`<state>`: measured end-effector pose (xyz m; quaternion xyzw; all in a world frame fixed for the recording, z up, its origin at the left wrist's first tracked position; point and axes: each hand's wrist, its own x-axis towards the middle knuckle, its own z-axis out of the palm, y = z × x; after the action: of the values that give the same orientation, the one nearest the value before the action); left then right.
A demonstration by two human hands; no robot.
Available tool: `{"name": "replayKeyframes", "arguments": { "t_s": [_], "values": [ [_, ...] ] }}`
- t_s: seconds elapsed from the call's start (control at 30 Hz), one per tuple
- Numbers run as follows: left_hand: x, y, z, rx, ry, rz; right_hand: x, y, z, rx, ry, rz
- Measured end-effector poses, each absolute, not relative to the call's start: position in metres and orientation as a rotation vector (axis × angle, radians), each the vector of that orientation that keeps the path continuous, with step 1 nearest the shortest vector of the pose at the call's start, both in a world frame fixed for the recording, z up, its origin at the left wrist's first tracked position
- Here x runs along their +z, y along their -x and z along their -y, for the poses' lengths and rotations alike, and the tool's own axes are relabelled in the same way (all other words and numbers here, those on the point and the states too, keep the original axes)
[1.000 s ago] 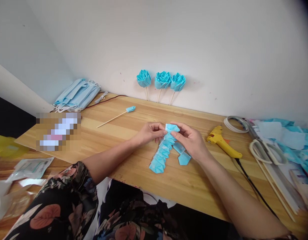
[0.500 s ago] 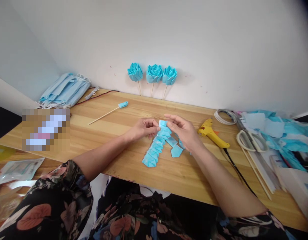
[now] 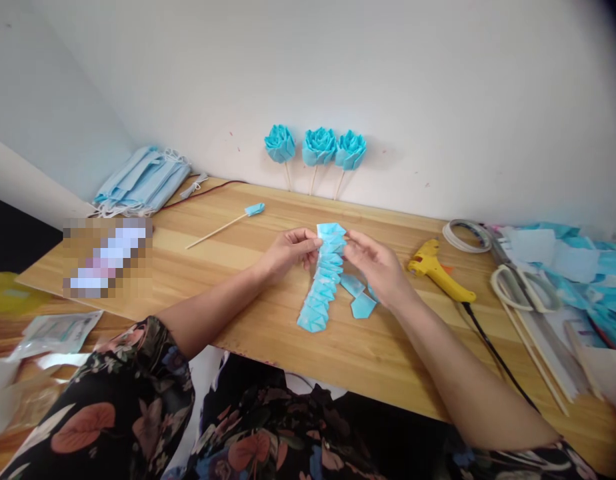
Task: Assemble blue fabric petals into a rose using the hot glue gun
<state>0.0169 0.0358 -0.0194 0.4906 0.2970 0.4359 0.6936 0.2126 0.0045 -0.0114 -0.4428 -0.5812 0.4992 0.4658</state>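
Note:
A strip of overlapping folded blue petals (image 3: 324,287) lies lengthwise on the table, its far end between my two hands. My left hand (image 3: 294,252) pinches the strip's left edge near that end, thumb on top. At the right edge, the bent fingers of my right hand (image 3: 374,261) close on the same end. A few loose blue petal pieces (image 3: 363,307) rest beside the strip, partly hidden under my right hand. Farther left lies a thin stick with a small blue bud (image 3: 255,209) on its tip.
Three blue fabric flowers (image 3: 319,147) on sticks lean against the wall. A stack of face masks (image 3: 143,179) sits back left, near a blurred-out phone-like object (image 3: 108,257). To the right are a yellow glue gun (image 3: 441,272), a tape roll (image 3: 465,235), scissors (image 3: 525,288) and blue scraps (image 3: 571,257).
The strip now lies straighter, its far end flat with a wider petal showing. My right hand has lowered its raised fingers onto the strip's edge. The whole view has shifted slightly.

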Motion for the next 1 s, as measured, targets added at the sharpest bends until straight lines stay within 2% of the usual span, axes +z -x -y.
{"name": "replayKeyframes", "arguments": {
  "t_s": [0.17, 0.37, 0.63, 0.8, 1.0],
  "values": [
    [-0.0172, -0.0162, -0.0355, 0.907, -1.058, -0.632, -0.0087, -0.2094, -0.0032, 1.157, 1.160, 1.443],
    [-0.0189, -0.0178, -0.0355, 0.842, -1.329, -0.711, -0.0122, -0.2098, -0.0051, 1.131, 1.175, 1.389],
    [-0.0187, -0.0175, -0.0346, 0.924, -1.332, -0.693, -0.0131, -0.2140, -0.0061, 1.182, 1.189, 1.292],
    [-0.0198, -0.0166, -0.0362, 0.990, -1.271, -0.706, -0.0080, -0.2111, -0.0038, 1.320, 1.068, 1.424],
    [-0.0150, -0.0171, -0.0351, 0.882, -1.342, -0.716, -0.0105, -0.2094, -0.0047, 1.240, 1.101, 1.465]
  ]
}}
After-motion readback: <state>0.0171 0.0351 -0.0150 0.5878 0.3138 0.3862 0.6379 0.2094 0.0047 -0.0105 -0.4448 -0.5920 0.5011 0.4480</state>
